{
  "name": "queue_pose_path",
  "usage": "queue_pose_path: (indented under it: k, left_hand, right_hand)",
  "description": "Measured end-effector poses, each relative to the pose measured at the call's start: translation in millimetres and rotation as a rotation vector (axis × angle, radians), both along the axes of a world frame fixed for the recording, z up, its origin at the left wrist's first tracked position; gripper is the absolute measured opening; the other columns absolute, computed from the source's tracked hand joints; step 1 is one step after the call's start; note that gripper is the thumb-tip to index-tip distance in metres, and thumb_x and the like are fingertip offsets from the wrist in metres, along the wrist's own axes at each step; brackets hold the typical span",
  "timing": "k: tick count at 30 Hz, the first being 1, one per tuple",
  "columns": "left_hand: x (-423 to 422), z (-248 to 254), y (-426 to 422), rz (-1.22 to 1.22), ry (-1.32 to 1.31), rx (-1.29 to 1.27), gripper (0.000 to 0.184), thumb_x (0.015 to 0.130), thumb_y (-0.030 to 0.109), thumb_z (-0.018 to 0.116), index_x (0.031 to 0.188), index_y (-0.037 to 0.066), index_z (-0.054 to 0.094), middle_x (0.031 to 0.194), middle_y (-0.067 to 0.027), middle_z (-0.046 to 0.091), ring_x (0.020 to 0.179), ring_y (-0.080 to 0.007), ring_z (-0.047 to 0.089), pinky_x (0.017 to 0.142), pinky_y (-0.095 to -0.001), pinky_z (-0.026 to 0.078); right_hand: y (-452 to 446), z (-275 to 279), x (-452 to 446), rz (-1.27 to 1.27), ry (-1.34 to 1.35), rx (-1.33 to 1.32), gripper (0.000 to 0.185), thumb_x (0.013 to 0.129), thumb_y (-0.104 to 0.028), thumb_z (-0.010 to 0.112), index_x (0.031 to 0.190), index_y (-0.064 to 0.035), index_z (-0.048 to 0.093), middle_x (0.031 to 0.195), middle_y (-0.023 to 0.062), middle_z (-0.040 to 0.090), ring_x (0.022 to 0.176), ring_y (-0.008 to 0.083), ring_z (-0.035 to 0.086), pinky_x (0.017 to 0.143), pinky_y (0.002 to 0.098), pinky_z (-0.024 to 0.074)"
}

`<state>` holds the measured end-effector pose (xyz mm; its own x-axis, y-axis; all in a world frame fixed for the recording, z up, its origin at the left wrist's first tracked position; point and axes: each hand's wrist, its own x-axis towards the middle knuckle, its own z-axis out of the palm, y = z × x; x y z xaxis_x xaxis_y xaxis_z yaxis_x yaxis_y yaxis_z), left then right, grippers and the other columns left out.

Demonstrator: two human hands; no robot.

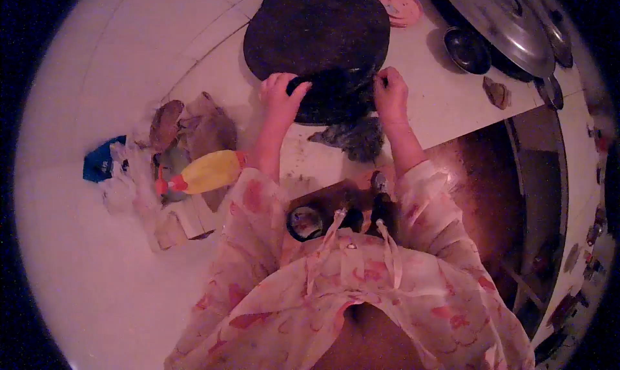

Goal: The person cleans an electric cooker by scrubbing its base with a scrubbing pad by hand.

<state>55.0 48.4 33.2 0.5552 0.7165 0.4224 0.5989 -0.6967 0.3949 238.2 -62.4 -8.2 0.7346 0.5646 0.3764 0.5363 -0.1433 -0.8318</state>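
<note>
A wide, dark, rounded thing lies on the pale surface in front of me; its kind is too dim to make out. At its near edge, a black bag-like sheet is stretched between my hands. My left hand has its fingers curled on the sheet's left side. On the other side, my right hand pinches the sheet's right edge, fingers pressed together. Just below the sheet sits a crumpled dark grey piece, which looks like thin plastic or cloth.
Left of me are a yellow bottle with a red cap, a clear plastic bag, a blue packet and brownish lumps. To the right stand a large metal lid, a small dark bowl and a brown scrap.
</note>
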Motion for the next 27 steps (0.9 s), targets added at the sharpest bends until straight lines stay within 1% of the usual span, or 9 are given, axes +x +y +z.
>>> queue_pose_path:
  k: [2, 4, 8, 12, 16, 19, 22, 25, 27]
  left_hand:
    - [-10.8, -5.1, 8.9, 0.04, -0.069, -0.036, 0.025, 0.072, 0.026, 0.067, 0.089, 0.008, 0.062, 0.091, -0.0091, 0.059, 0.091, -0.0269, 0.052, 0.084, -0.0386, 0.036]
    - [-12.8, -3.7, 15.0, -0.096, -0.112, -0.068, 0.022, 0.072, 0.02, 0.066, 0.09, 0.007, 0.062, 0.091, -0.0092, 0.059, 0.092, -0.0274, 0.052, 0.082, -0.0364, 0.039]
    - [-10.5, 3.1, 14.9, -0.154, -0.142, -0.153, 0.02, 0.074, 0.014, 0.063, 0.092, 0.006, 0.062, 0.091, -0.0102, 0.059, 0.092, -0.0278, 0.052, 0.081, -0.0353, 0.041]
    - [-22.7, -0.8, 7.0, -0.151, -0.213, -0.172, 0.017, 0.077, 0.007, 0.057, 0.094, 0.005, 0.062, 0.093, -0.0114, 0.059, 0.091, -0.0282, 0.053, 0.082, -0.0355, 0.041]
    - [-15.0, -13.0, 14.2, -0.128, -0.349, -0.123, 0.018, 0.078, 0.001, 0.053, 0.093, 0.004, 0.062, 0.092, -0.0117, 0.06, 0.091, -0.0286, 0.053, 0.082, -0.0355, 0.041]
    - [-21.4, -16.5, 14.0, -0.101, -0.384, -0.089, 0.019, 0.078, -0.002, 0.051, 0.092, 0.003, 0.062, 0.091, -0.0124, 0.06, 0.089, -0.0289, 0.055, 0.082, -0.0352, 0.042]
    - [-15.2, -21.5, 17.9, -0.084, -0.464, -0.163, 0.018, 0.079, -0.004, 0.049, 0.09, 0.003, 0.062, 0.089, -0.0135, 0.061, 0.088, -0.0293, 0.056, 0.081, -0.0332, 0.043]
    - [-27.7, -32.6, 25.6, -0.04, -0.537, -0.291, 0.019, 0.081, -0.005, 0.047, 0.089, 0.003, 0.061, 0.091, -0.0134, 0.062, 0.087, -0.0273, 0.059, 0.079, -0.0309, 0.045]
    - [-28.8, -30.7, 27.7, 0.001, -0.553, -0.276, 0.019, 0.082, -0.004, 0.046, 0.09, 0.003, 0.061, 0.092, -0.0129, 0.062, 0.087, -0.026, 0.059, 0.079, -0.0305, 0.045]
  right_hand:
    - [2.7, 5.0, -3.4, 0.096, -0.032, 0.009, 0.007, 0.077, -0.004, 0.057, 0.08, -0.0015, 0.051, 0.074, 0.0165, 0.056, 0.069, 0.0322, 0.055, 0.062, 0.0361, 0.0443]
    - [6.7, 12.3, -28.9, 0.141, -0.094, 0.04, 0.006, 0.078, -0.003, 0.056, 0.08, -0.0018, 0.051, 0.074, 0.0163, 0.055, 0.07, 0.0336, 0.055, 0.061, 0.0365, 0.044]
    - [15.6, 25.5, -70.0, 0.344, -0.257, 0.032, 0.007, 0.075, 0.0, 0.051, 0.08, -0.0043, 0.049, 0.077, 0.0162, 0.05, 0.072, 0.0383, 0.051, 0.06, 0.0445, 0.0419]
    - [7.5, 28.7, -51.1, 0.305, -0.331, -0.162, 0.005, 0.075, -0.002, 0.051, 0.078, -0.0046, 0.048, 0.078, 0.0158, 0.052, 0.073, 0.0377, 0.053, 0.059, 0.0444, 0.0432]
    - [14.1, 34.1, -24.4, 0.283, -0.367, -0.109, 0.005, 0.075, -0.002, 0.049, 0.079, -0.0046, 0.049, 0.079, 0.0158, 0.053, 0.073, 0.0371, 0.054, 0.06, 0.044, 0.0444]
    - [32.1, 40.7, -64.1, 0.454, -0.544, -0.299, 0.01, 0.075, -0.007, 0.047, 0.084, -0.0058, 0.052, 0.082, 0.0134, 0.054, 0.078, 0.0328, 0.058, 0.064, 0.0424, 0.0493]
    - [48.4, 50.0, -80.0, 0.585, -0.612, -0.294, 0.01, 0.075, -0.006, 0.048, 0.083, -0.0053, 0.052, 0.083, 0.014, 0.055, 0.079, 0.0318, 0.058, 0.065, 0.041, 0.0503]
    - [43.0, 52.0, -60.6, 0.509, -0.615, -0.362, 0.007, 0.076, -0.003, 0.046, 0.081, -0.0032, 0.05, 0.08, 0.0156, 0.055, 0.074, 0.0354, 0.057, 0.065, 0.0436, 0.0472]
    - [41.0, 46.9, -29.4, 0.449, -0.566, -0.298, 0.006, 0.076, -0.004, 0.048, 0.082, -0.0037, 0.05, 0.08, 0.0162, 0.055, 0.073, 0.0367, 0.056, 0.064, 0.0453, 0.0459]
